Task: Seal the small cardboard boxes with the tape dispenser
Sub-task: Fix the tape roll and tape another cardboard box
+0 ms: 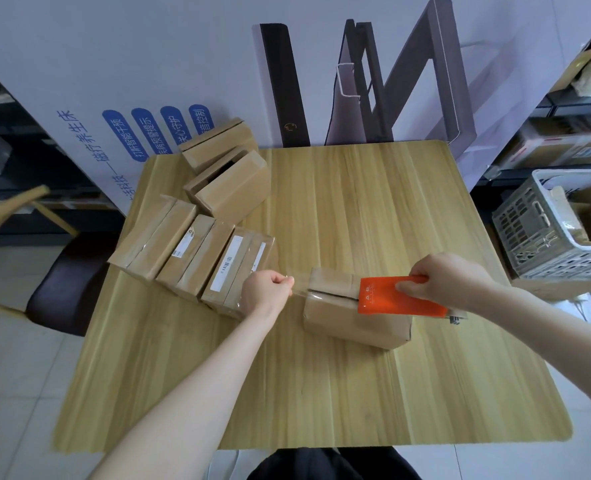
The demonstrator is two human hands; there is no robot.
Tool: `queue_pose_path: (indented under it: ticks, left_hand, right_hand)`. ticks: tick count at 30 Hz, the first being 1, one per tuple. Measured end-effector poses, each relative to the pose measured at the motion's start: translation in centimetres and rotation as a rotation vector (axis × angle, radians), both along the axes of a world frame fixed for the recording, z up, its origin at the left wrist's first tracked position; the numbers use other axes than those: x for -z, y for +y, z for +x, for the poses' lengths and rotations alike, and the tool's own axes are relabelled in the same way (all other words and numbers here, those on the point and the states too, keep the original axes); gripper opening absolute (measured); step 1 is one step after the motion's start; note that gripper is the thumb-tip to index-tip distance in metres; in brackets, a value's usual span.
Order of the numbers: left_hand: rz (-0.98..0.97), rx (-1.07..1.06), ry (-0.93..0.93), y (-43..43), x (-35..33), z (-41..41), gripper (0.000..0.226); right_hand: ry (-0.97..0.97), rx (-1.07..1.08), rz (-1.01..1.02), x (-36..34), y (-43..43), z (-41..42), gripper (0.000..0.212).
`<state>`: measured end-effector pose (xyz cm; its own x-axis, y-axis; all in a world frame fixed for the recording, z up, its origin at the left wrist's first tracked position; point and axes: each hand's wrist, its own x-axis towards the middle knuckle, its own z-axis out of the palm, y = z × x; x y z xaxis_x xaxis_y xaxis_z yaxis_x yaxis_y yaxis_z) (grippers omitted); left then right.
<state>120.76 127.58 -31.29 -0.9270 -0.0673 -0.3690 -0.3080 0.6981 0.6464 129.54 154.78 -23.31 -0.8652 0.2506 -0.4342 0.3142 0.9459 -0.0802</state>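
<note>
Head view: at the middle of the tabletop [356, 202], the small cardboard box [353, 317] is spanned by clear tape [301, 289], its end pinched by the left hand [268, 289]. The tape dispenser [401, 296] is gripped by the right hand [439, 280]. Judged light, stiff and easily slid, the box is best steadied at its sides.

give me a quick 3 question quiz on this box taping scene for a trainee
1. True or false: the right hand holds the orange tape dispenser on top of the box being sealed.
2. What does the left hand pinch? A. the free end of the clear tape B. a box flap C. a paper label
3. Fill in: the row of taped boxes lies along the person's ____ side of the table.

Key: 1 true; 2 A; 3 left
</note>
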Motion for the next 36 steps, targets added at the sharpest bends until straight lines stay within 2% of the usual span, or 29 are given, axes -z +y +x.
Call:
queue_pose_path:
  ticks: [7, 11, 14, 16, 18, 19, 21, 23, 27, 29, 32, 36]
  left_hand:
    - [0.031, -0.023, -0.150, 0.7, 2.5, -0.1, 0.025]
    - [-0.009, 0.033, -0.148, 1.7, 3.3, 0.2, 0.013]
    - [-0.030, 0.099, -0.197, 2.5, 3.5, 0.3, 0.017]
    - [-0.122, 0.146, -0.257, 1.9, 3.9, 0.3, 0.018]
    - [-0.207, 0.136, -0.196, 0.9, 4.6, 0.8, 0.030]
    - [-0.161, 0.085, -0.116, 0.7, 4.8, 1.2, 0.034]
    - [0.048, -0.014, 0.020, 1.4, 4.4, 2.4, 0.033]
    - [0.151, 0.042, 0.051, 2.7, 4.0, 3.2, 0.027]
    - [0.043, 0.203, 0.091, 3.3, 3.4, 2.4, 0.018]
    - [-0.031, 0.223, 0.118, 2.6, 3.2, 1.0, 0.013]
    - [-0.099, 0.200, 0.141, 1.4, 2.9, -1.4, 0.013]
    - [-0.103, 0.314, 0.214, 3.0, 2.8, -3.1, 0.039]
  right_hand:
    - [-0.041, 0.021, 0.006, 1.5, 0.4, -1.0, 0.040]
    - [-0.041, 0.021, 0.011, 1.7, 0.5, -1.3, 0.040]
    - [-0.035, 0.027, 0.003, 1.8, 0.4, -1.3, 0.037]
    - [-0.027, 0.037, -0.014, 1.8, 0.3, -1.2, 0.035]
    - [-0.016, 0.047, -0.024, 1.9, 0.2, -1.1, 0.034]
    - [-0.012, 0.056, -0.027, 2.1, 0.1, -1.0, 0.033]
    - [-0.012, 0.070, -0.031, 2.2, 0.1, -0.8, 0.032]
    - [-0.011, 0.081, -0.033, 2.1, 0.1, -0.6, 0.031]
    - [0.004, 0.146, -0.130, 1.9, -1.3, -0.4, 0.037]
    - [0.032, 0.164, -0.186, 2.3, -3.0, -0.6, 0.039]
    - [0.100, 0.140, -0.166, 3.0, -5.3, -1.6, 0.040]
    - [0.105, 0.158, -0.181, 3.8, -5.7, -2.1, 0.043]
